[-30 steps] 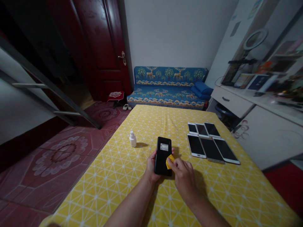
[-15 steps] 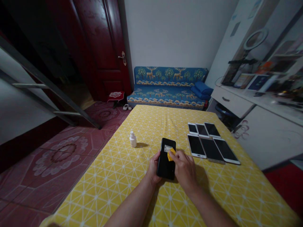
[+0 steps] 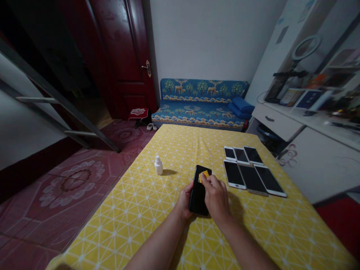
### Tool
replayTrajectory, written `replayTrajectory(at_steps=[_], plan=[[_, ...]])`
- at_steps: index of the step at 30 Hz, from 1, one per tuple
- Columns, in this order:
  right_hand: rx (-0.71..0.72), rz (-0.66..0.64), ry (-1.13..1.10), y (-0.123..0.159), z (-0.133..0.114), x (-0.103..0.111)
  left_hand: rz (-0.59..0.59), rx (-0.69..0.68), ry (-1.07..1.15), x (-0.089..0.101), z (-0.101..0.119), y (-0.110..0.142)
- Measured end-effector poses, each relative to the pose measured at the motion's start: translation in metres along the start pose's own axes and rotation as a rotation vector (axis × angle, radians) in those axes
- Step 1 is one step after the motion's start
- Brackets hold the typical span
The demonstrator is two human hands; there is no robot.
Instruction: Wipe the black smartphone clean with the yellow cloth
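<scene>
While the left hand [image 3: 184, 200] clamped the black smartphone [image 3: 198, 198] along its left edge, the right hand [image 3: 216, 198] pinched a yellow cloth [image 3: 204, 175] and pressed it against the far end of the phone's upward face. The two hands stood close together with the phone between them, over the near middle of the table. Whether the phone touched the yellow patterned tablecloth [image 3: 135, 221] could not be determined. A white dropper bottle [image 3: 158, 166] stood upright on the tablecloth, left of the hands and well apart from them. Six smartphones [image 3: 252, 179] lay screen-up in two rows of three, to the right of the hands. Beyond the far edge of the table stood a blue deer-patterned sofa [image 3: 199, 88]. Farther right stood a white desk [image 3: 277, 120] bearing a ring light [image 3: 306, 47].
</scene>
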State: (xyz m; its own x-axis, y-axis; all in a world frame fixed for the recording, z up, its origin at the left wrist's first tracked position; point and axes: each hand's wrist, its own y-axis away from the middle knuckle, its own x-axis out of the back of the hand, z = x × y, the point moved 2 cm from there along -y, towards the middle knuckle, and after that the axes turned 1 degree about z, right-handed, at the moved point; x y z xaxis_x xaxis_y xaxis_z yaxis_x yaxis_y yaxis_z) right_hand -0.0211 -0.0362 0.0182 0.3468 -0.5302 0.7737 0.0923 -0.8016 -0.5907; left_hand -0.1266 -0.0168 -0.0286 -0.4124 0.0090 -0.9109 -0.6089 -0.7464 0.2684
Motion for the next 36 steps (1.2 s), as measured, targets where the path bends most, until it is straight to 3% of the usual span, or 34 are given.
replayTrajectory(at_steps=[7, 17, 28, 36], plan=[[0.133, 0.021, -0.106, 0.013, -0.012, -0.005, 0.005, 0.008, 0.023, 0.0, 0.0, 0.001], [-0.083, -0.003, 0.047, -0.016, 0.03, 0.0, 0.024, 0.01, -0.029, -0.002, -0.003, 0.001], [0.2, 0.077, -0.161, -0.001, -0.001, 0.002, 0.06, 0.015, 0.01, -0.001, -0.003, 0.001], [0.041, 0.07, -0.133, -0.025, 0.029, 0.0, 0.012, 0.046, -0.045, -0.001, -0.008, -0.001]])
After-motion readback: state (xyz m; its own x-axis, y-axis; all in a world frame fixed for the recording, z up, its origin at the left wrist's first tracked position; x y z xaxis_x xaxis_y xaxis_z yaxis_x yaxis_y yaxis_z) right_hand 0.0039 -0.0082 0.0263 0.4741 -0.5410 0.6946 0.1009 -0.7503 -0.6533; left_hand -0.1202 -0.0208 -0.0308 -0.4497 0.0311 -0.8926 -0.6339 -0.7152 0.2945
